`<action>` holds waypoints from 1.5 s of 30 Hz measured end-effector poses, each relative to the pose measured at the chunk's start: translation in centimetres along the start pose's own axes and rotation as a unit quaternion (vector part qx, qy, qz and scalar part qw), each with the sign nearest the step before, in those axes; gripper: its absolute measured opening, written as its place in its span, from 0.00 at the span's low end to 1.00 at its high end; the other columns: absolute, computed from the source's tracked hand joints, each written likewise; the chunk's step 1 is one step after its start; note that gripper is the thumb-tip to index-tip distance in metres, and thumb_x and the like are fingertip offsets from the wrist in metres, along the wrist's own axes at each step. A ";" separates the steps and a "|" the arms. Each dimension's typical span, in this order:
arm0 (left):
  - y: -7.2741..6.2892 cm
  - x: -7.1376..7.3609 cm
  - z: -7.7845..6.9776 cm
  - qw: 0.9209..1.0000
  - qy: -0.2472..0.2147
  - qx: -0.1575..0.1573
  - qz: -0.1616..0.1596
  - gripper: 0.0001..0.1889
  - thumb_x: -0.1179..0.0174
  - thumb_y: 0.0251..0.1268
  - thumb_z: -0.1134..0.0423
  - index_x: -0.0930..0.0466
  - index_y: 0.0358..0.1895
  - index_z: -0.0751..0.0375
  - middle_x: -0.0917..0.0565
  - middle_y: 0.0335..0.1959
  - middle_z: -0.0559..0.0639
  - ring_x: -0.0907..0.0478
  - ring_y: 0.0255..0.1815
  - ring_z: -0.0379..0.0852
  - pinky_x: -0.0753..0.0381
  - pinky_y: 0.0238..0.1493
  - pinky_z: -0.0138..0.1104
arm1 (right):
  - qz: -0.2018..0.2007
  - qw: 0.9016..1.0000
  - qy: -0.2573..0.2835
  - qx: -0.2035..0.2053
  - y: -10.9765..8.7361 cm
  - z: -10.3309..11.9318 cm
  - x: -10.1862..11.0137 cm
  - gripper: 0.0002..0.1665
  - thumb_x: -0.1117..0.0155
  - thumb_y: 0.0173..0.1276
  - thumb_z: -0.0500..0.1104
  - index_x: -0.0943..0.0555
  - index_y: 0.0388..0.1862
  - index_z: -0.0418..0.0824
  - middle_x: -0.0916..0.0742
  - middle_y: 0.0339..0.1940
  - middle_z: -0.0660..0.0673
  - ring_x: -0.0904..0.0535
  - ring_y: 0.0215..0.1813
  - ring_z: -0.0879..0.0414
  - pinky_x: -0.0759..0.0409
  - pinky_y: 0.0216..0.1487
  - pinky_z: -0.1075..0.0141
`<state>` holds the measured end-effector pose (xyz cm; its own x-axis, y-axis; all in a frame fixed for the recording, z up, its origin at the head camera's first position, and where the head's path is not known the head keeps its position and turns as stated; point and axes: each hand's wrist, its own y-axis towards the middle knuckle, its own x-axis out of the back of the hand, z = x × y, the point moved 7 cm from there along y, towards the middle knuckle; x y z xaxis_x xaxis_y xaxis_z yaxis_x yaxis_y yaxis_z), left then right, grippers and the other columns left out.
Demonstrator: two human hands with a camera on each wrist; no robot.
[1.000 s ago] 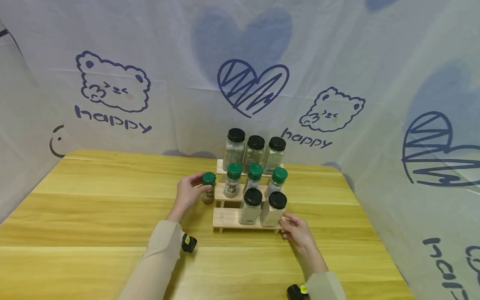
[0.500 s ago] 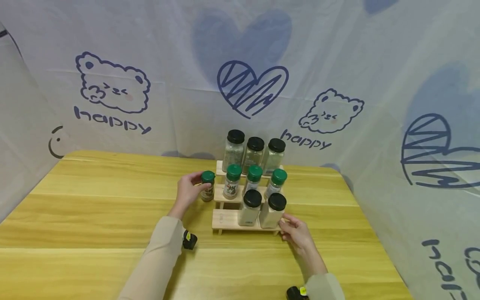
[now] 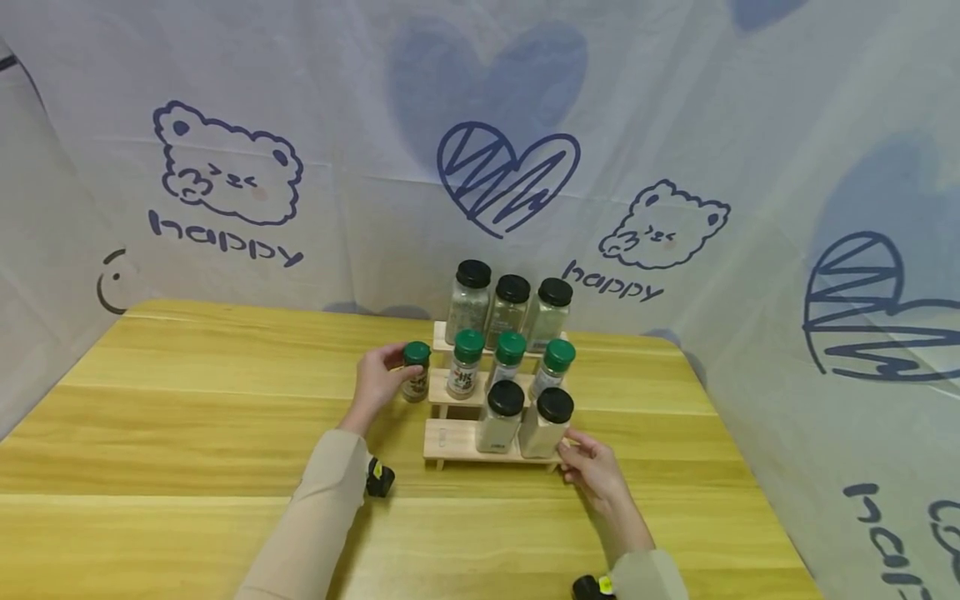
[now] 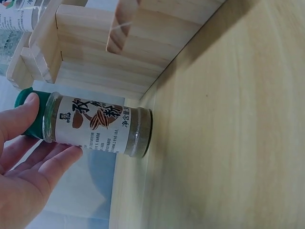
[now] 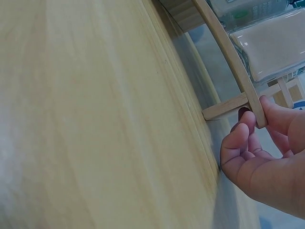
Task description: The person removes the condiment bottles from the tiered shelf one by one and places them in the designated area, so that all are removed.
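My left hand (image 3: 377, 383) holds a small spice jar (image 3: 416, 372) with a green cap, its thumb and fingers around the cap and upper part. In the left wrist view the jar (image 4: 95, 123) has a white label with printed characters and brown powder inside; its base is right at the table, beside the rack's wooden leg. A three-tier wooden rack (image 3: 452, 440) stands right of the jar. My right hand (image 3: 597, 469) pinches the right end of the lowest tier. In the right wrist view the thumb lies on top of that board (image 5: 238, 71), with curled fingers beneath.
Three black-capped jars (image 3: 507, 312) line the top tier. Three green-capped jars (image 3: 465, 367) stand on the middle one. Two black-capped jars (image 3: 501, 418) occupy the right part of the lowest tier. A printed cloth (image 3: 360, 150) hangs behind the wooden table (image 3: 210, 400).
Hardly anything differs: both hands keep their hold on the jar and the rack, and the head view has shifted only slightly.
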<state>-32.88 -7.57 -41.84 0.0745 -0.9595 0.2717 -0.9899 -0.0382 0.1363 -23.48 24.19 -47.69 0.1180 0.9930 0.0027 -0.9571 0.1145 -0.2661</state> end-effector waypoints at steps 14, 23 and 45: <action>-0.3 0.0 0.3 1.000 -0.014 -0.001 0.002 0.25 0.36 0.49 0.73 0.30 0.53 0.75 0.25 0.47 0.69 0.26 0.49 0.60 0.26 0.49 0.43 | 0.010 1.000 0.007 -0.003 -0.1 -0.2 0.0 0.25 0.48 0.65 0.30 0.36 0.60 0.25 0.23 0.20 0.48 0.28 0.21 0.62 0.29 0.17 0.75; -0.6 0.3 0.5 1.000 -0.029 0.000 0.000 0.25 0.37 0.51 0.73 0.31 0.54 0.75 0.25 0.48 0.68 0.26 0.49 0.59 0.26 0.49 0.43 | 0.011 1.000 0.007 -0.008 0.0 -0.2 -0.1 0.24 0.48 0.64 0.30 0.35 0.59 0.25 0.23 0.20 0.48 0.28 0.21 0.62 0.29 0.17 0.75; -2.4 1.6 -0.6 0.997 -0.042 -0.022 -0.054 0.14 0.38 0.51 0.74 0.23 0.42 0.75 0.21 0.42 0.67 0.24 0.43 0.57 0.23 0.45 0.39 | 0.010 1.000 0.006 -0.002 0.1 -0.1 -0.1 0.24 0.48 0.65 0.30 0.35 0.59 0.25 0.22 0.21 0.48 0.28 0.21 0.62 0.29 0.17 0.75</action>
<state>-30.27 -8.80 -41.15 0.1678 -0.9706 0.1725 -0.9705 -0.1319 0.2019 -23.58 24.13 -47.83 0.1023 0.9947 -0.0141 -0.9582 0.0947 -0.2699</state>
